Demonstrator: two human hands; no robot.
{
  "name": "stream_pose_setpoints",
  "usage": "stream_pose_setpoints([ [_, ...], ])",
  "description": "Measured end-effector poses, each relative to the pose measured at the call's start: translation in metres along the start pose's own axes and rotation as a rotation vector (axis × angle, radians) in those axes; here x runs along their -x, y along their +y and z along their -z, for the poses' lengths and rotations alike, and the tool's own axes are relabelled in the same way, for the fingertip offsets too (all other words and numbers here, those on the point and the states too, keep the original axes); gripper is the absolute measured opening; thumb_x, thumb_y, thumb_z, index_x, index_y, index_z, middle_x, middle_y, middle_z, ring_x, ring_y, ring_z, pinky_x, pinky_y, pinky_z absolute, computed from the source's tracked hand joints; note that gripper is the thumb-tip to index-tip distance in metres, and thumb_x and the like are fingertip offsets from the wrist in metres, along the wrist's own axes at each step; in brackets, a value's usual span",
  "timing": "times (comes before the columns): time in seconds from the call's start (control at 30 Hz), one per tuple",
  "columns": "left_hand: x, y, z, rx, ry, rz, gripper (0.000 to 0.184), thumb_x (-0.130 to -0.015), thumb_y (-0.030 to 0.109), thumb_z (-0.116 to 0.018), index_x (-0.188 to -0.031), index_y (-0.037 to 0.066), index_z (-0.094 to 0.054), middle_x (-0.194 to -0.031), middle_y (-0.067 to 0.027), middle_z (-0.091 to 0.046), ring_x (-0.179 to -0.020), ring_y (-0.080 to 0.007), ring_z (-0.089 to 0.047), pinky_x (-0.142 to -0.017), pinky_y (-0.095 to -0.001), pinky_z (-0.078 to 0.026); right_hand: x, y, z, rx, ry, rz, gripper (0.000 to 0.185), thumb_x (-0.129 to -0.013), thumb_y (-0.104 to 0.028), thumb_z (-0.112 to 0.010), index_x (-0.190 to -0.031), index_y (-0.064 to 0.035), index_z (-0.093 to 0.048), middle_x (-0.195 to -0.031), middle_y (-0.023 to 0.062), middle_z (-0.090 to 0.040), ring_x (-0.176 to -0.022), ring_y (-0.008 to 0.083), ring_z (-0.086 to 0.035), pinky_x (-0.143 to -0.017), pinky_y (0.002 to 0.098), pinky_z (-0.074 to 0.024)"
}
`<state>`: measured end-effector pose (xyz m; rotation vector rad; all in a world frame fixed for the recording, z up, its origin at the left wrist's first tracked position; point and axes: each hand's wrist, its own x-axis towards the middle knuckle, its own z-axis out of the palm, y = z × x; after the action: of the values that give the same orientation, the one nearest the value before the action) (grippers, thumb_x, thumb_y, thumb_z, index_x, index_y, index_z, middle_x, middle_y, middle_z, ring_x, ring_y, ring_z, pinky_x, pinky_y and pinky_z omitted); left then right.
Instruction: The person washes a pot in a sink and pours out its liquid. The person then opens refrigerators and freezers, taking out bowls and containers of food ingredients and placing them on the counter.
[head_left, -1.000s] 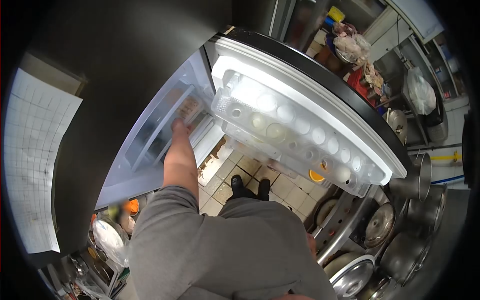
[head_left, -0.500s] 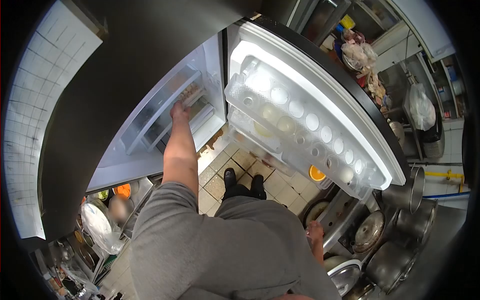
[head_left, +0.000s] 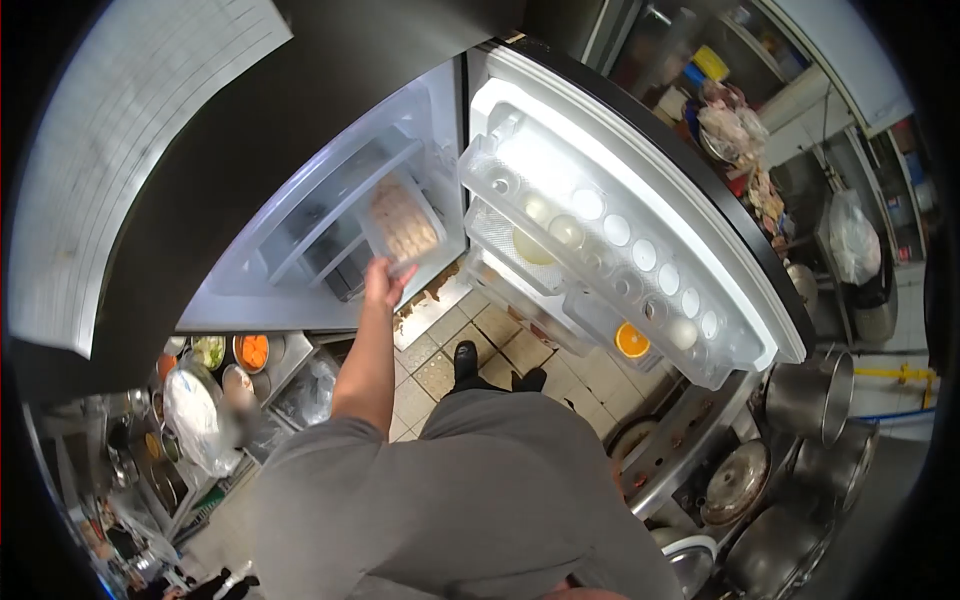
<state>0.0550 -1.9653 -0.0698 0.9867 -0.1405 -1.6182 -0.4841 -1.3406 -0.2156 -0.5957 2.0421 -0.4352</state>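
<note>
My left hand (head_left: 383, 284) reaches into the open fridge, its fingers closed on the front edge of a clear plastic drawer (head_left: 443, 222). The drawer is pulled partly out and tilted in view. Inside it lie pale, pinkish-beige pieces (head_left: 405, 222), packed close together; their kind is not clear. Beside the drawer, a second compartment (head_left: 345, 275) with dark contents sits in the lower part of the fridge. My right hand is out of sight beside my body.
The fridge door (head_left: 640, 200) stands wide open on the right, its shelves holding an egg tray (head_left: 560, 205) and a halved orange (head_left: 631, 340). Metal pots (head_left: 805, 400) stand at right. Food bowls (head_left: 255, 352) and a plastic bag (head_left: 198, 420) lie at left.
My left hand has drawn the clear drawer outward, so more of its contents shows. My right hand, visible near the stove before, has gone out of sight. The view has shifted slightly.
</note>
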Motion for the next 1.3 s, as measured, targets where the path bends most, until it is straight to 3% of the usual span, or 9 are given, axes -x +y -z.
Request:
stream_pose_setpoints([
  [0.1, 0.087, -0.009, 0.011, 0.013, 0.062, -0.003, 0.036, -0.085, 0.004, -0.05, -0.121, 0.001, -0.049, -0.13, -0.0169, -0.051, -0.122, -0.0393, -0.054, -0.096, -0.0641, -0.053, -0.016, 0.001, 0.025, -0.102, -0.455, -0.331, 0.04, -0.096, -0.025, -0.061, -0.129, -0.0034, -0.06, -0.107, 0.008, -0.068, -0.085, 0.0253, -0.068, -0.071, 0.0417, -0.0574],
  [0.23, 0.194, -0.023, 0.009, 0.04, -0.102, 0.164, 0.056, -0.079, 0.012, -0.058, -0.134, 0.001, -0.049, -0.136, -0.0186, -0.055, -0.128, -0.0381, -0.053, -0.102, -0.0576, -0.052, -0.004, -0.135, 0.088, 0.277, -0.234, -0.301, 0.036, -0.097, -0.028, -0.06, -0.127, -0.0083, -0.063, -0.117, 0.0154, -0.065, -0.093, 0.027, -0.068, -0.08, 0.0406, -0.0557],
  [0.43, 0.273, -0.023, -0.039, 0.116, -0.15, 0.04, 0.062, -0.081, 0.015, -0.058, -0.14, -0.001, -0.045, -0.138, -0.0204, -0.054, -0.127, -0.0373, -0.055, -0.101, -0.0547, -0.053, -0.142, -0.163, 0.139, -0.192, -0.101, -0.15, 0.026, -0.102, -0.023, -0.054, -0.119, -0.0044, -0.061, -0.091, 0.0074, -0.063, -0.077, 0.0194, -0.063, -0.062, 0.0348, -0.0534],
  [0.6, 0.235, 0.016, -0.091, 0.053, -0.14, -0.132, 0.059, -0.083, 0.013, -0.054, -0.139, -0.002, -0.043, -0.142, -0.0223, -0.05, -0.132, -0.0382, -0.05, -0.104, -0.0559, -0.05, -0.121, -0.252, 0.145, -0.282, -0.003, -0.017, 0.034, -0.103, -0.024, -0.053, -0.13, -0.0034, -0.056, -0.097, 0.0075, -0.063, -0.076, 0.0176, -0.064, -0.062, 0.0346, -0.055],
  [0.77, 0.133, 0.061, -0.104, -0.029, -0.109, -0.214, 0.051, -0.086, 0.012, -0.052, -0.135, -0.002, -0.045, -0.141, -0.0215, -0.048, -0.129, -0.0402, -0.051, -0.101, -0.0583, -0.051, -0.112, -0.203, 0.115, -0.072, -0.136, 0.056, 0.031, -0.101, -0.024, -0.056, -0.122, -0.002, -0.061, -0.092, 0.0088, -0.062, -0.075, 0.0183, -0.065, -0.061, 0.0322, -0.0542],
  [1.03, -0.016, 0.166, -0.16, -0.462, 0.204, -0.155, 0.033, -0.092, 0.018, -0.054, -0.123, 0.007, -0.052, -0.126, -0.0148, -0.056, -0.114, -0.0302, -0.057, -0.082, -0.0463, -0.059, -0.048, -0.084, 0.081, 0.02, -0.126, -0.113, 0.023, -0.096, -0.019, -0.049, -0.112, -0.0059, -0.061, -0.089, 0.0097, -0.064, -0.072, 0.0234, -0.064, -0.058, 0.0408, -0.0521],
  [1.1, -0.048, 0.177, -0.165, -0.657, 0.325, -0.115, 0.026, -0.093, 0.022, -0.054, -0.119, 0.017, -0.056, -0.129, -0.0075, -0.055, -0.11, -0.0233, -0.056, -0.08, -0.0435, -0.056, -0.016, -0.092, 0.066, 0.013, -0.066, -0.111, 0.02, -0.096, -0.017, -0.049, -0.109, -0.0073, -0.061, -0.087, 0.0087, -0.064, -0.071, 0.0229, -0.063, -0.057, 0.0413, -0.0512],
  [1.17, -0.082, 0.174, -0.164, -0.693, 0.39, -0.189, 0.027, -0.094, 0.022, -0.054, -0.121, 0.017, -0.056, -0.128, -0.0069, -0.055, -0.11, -0.0232, -0.056, -0.08, -0.0444, -0.056, 0.007, -0.103, 0.053, -0.339, 0.019, -0.474, 0.019, -0.095, -0.018, -0.051, -0.107, -0.0073, -0.062, -0.09, 0.008, -0.064, -0.07, 0.0217, -0.062, -0.056, 0.0398, -0.0483],
  [1.3, -0.065, 0.162, -0.179, -0.646, 0.481, -0.271, 0.034, -0.094, 0.022, -0.054, -0.127, 0.016, -0.055, -0.131, -0.009, -0.054, -0.113, -0.0261, -0.056, -0.088, -0.0505, -0.054, 0.036, -0.18, 0.059, -0.369, 0.066, -0.513, 0.02, -0.095, -0.019, -0.053, -0.105, -0.0067, -0.065, -0.083, 0.0071, -0.062, -0.068, 0.0202, -0.061, -0.057, 0.0387, -0.0479],
])
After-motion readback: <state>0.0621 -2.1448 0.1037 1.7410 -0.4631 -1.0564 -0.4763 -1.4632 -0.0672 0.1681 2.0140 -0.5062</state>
